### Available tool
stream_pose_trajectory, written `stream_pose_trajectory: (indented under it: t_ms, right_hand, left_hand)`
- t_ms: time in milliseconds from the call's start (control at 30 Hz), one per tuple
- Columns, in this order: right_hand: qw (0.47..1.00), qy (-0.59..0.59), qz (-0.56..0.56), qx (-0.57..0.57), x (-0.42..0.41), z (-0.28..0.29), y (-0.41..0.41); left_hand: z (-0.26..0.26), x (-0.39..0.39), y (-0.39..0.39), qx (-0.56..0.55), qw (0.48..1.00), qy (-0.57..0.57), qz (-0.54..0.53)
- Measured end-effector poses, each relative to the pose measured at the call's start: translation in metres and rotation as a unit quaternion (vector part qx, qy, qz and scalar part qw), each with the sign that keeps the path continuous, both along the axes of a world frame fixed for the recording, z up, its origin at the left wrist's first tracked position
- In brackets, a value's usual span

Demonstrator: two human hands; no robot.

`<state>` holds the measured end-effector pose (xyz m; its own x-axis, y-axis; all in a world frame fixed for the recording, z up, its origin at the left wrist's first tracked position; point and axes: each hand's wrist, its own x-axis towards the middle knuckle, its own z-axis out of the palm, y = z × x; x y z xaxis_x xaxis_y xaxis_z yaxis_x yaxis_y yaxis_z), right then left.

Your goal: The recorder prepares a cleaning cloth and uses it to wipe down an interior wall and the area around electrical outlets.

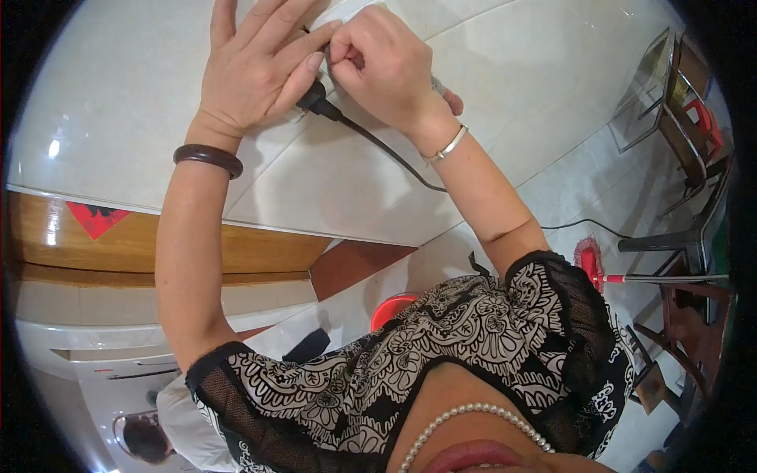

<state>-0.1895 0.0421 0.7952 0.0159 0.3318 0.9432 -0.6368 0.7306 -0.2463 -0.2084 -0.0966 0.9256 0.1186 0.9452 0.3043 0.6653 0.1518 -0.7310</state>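
Observation:
My left hand (pixel 254 68) is spread with its back to me against the pale tiled surface (pixel 337 171). Its thumb lies beside a black power plug (pixel 313 97), whose black cord (pixel 387 146) runs down to the right behind my right forearm. Curled into a fist, my right hand (pixel 384 68) grips what looks like a grey and reddish cloth (pixel 448 97), mostly hidden under it. A white edge (pixel 346 9), possibly of a socket plate, shows between the hands at the top. What the left fingertips touch is cut off or covered.
Below the tiles at left is a wooden panel (pixel 266 245) with a red paper decoration (pixel 97 217). A red bucket (pixel 390 310) stands on the floor. A pink mop (pixel 588 260) and metal-framed chairs (pixel 680 130) are at right. Another person (pixel 189 425) is at lower left.

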Motion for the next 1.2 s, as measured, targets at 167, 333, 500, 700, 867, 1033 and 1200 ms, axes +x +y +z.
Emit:
stream_pose_trajectory:
  t_ms: [167, 333, 500, 700, 867, 1033, 1200]
  right_hand:
    - [0.999, -0.034, -0.007, 0.009, 0.003, -0.015, 0.000]
    - [0.996, -0.041, 0.054, -0.059, 0.000, -0.056, -0.002]
    - [0.997, -0.029, 0.067, 0.031, -0.003, -0.084, 0.016]
    - [0.982, -0.058, 0.131, -0.127, 0.011, -0.071, 0.022]
    - [0.992, 0.009, 0.062, -0.109, 0.010, -0.017, 0.041]
    - [1.000, -0.002, -0.021, -0.011, 0.016, 0.007, 0.044]
    - [0.998, -0.023, -0.029, 0.047, 0.028, 0.009, 0.037]
  left_hand:
    - [-0.001, -0.003, -0.006, -0.021, 0.999, 0.021, 0.023]
    - [-0.002, -0.004, -0.007, -0.015, 1.000, 0.005, 0.023]
    - [-0.003, -0.006, -0.014, -0.025, 0.999, 0.026, 0.022]
    - [-0.002, -0.006, -0.016, -0.021, 0.999, 0.025, 0.014]
    - [-0.004, -0.005, -0.017, -0.035, 0.999, 0.037, 0.015]
    - [-0.008, 0.001, -0.012, -0.022, 0.999, 0.040, 0.029]
    - [-0.005, 0.003, -0.015, -0.031, 0.998, 0.037, 0.034]
